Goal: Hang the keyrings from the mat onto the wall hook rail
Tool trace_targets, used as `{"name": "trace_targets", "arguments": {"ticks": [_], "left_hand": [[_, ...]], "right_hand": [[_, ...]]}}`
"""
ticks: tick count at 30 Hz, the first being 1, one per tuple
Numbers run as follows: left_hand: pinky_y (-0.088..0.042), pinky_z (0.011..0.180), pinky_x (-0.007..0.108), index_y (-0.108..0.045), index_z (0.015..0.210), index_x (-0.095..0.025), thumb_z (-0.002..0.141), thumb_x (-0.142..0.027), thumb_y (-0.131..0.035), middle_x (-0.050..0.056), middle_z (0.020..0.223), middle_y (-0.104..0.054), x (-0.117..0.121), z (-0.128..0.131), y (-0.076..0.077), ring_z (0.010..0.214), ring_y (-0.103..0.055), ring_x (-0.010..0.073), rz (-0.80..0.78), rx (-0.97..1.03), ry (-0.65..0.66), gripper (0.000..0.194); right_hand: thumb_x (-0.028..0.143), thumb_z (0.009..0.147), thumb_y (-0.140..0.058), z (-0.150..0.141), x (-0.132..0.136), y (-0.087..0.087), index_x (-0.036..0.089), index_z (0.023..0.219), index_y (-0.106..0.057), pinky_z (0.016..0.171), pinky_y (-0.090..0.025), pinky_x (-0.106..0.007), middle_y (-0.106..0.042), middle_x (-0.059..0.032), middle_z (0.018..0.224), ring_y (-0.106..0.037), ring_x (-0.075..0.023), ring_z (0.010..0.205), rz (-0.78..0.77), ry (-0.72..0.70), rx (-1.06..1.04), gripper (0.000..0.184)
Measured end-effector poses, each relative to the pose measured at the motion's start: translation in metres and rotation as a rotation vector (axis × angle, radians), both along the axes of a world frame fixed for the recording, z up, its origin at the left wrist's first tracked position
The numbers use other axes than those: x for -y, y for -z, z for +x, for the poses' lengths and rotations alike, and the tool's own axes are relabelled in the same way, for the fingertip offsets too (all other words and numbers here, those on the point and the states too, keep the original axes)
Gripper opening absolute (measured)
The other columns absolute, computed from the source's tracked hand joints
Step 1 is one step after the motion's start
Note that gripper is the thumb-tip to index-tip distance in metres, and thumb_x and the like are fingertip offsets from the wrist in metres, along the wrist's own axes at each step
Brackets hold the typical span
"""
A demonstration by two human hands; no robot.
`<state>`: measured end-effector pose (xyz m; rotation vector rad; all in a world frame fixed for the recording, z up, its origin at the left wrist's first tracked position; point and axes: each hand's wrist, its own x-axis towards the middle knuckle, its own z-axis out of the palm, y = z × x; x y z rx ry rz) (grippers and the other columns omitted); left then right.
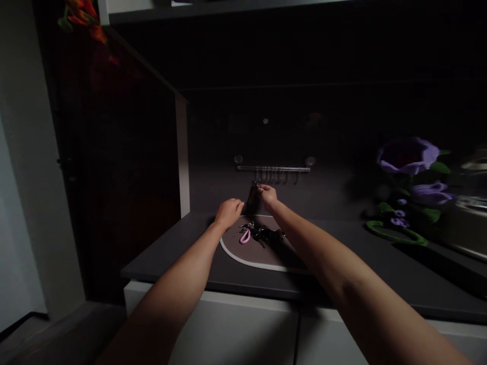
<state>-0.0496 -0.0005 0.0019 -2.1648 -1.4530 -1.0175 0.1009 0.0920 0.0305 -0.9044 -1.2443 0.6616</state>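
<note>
My right hand (268, 196) is up at a metal hook rail (273, 169), its fingers pinched on the top of a dark key pouch (252, 199) that hangs just below the rail. My left hand (229, 213) is just left of the pouch, with nothing visible in it. Below both hands, a bunch of keys with a pink loop fob (245, 235) lies on a brown mat with a white rim (243, 259). A dark object (266, 234) lies beside the fob, partly shaded by my right forearm.
A dark countertop (171, 268) sits above white cabinet fronts (228, 329). Purple artificial flowers (408, 156) and a green loop (395, 234) stand on the right, near a steel sink edge (467, 203). A tall dark panel (122, 152) bounds the left side.
</note>
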Motion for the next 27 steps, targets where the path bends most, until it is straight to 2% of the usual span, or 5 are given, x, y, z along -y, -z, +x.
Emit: {"name": "trace_targets", "arguments": {"ticks": [7, 10, 16, 20, 27], "left_hand": [[-0.038, 0.071, 0.025, -0.063, 0.084, -0.018, 0.086, -0.032, -0.034, 0.007, 0.085, -0.063, -0.004, -0.003, 0.001, 0.08, -0.055, 0.0155, -0.022, 0.01, 0.09, 0.033], [-0.039, 0.073, 0.025, -0.063, 0.086, -0.018, 0.084, -0.03, -0.038, 0.007, 0.088, -0.063, -0.006, -0.004, 0.001, 0.083, -0.056, 0.016, -0.071, 0.037, 0.128, 0.029], [-0.04, 0.079, 0.025, -0.064, 0.088, -0.017, 0.08, -0.024, -0.045, 0.006, 0.093, -0.065, -0.003, -0.001, 0.002, 0.088, -0.056, 0.0157, -0.197, 0.047, 0.281, 0.023], [-0.04, 0.079, 0.024, -0.064, 0.089, -0.015, 0.077, -0.021, -0.046, 0.005, 0.092, -0.065, -0.004, -0.002, 0.005, 0.086, -0.057, 0.0147, -0.262, 0.062, 0.389, 0.022], [-0.041, 0.078, 0.025, -0.064, 0.088, -0.013, 0.073, -0.021, -0.052, 0.005, 0.09, -0.066, -0.005, -0.002, 0.008, 0.084, -0.058, 0.0147, -0.408, 0.081, 0.481, 0.022]], "right_hand": [[0.004, 0.062, -0.054, -0.003, 0.03, 0.003, 0.013, 0.081, -0.058, 0.076, -0.042, -0.02, -0.063, -0.0021, 0.081, -0.056, -0.0078, 0.075, -0.106, 0.036, -0.057, 0.021], [0.001, 0.062, -0.053, -0.001, 0.045, 0.006, 0.013, 0.083, -0.057, 0.076, -0.042, -0.019, -0.062, -0.0018, 0.084, -0.055, -0.0068, 0.076, -0.156, 0.069, -0.086, 0.025], [0.008, 0.068, -0.054, 0.009, 0.086, 0.014, 0.012, 0.084, -0.057, 0.062, -0.042, -0.019, -0.061, -0.0033, 0.078, -0.054, -0.0068, 0.063, -0.227, -0.139, -0.063, 0.017], [0.01, 0.069, -0.057, 0.016, 0.1, 0.023, 0.012, 0.081, -0.059, 0.063, -0.042, -0.02, -0.062, -0.0024, 0.074, -0.053, -0.0072, 0.062, -0.206, -0.193, 0.119, 0.013], [0.008, 0.069, -0.058, 0.032, 0.096, 0.04, 0.015, 0.081, -0.064, 0.074, -0.042, -0.024, -0.066, -0.0035, 0.077, -0.058, -0.0119, 0.07, -0.02, -0.097, 0.672, 0.015]]}}
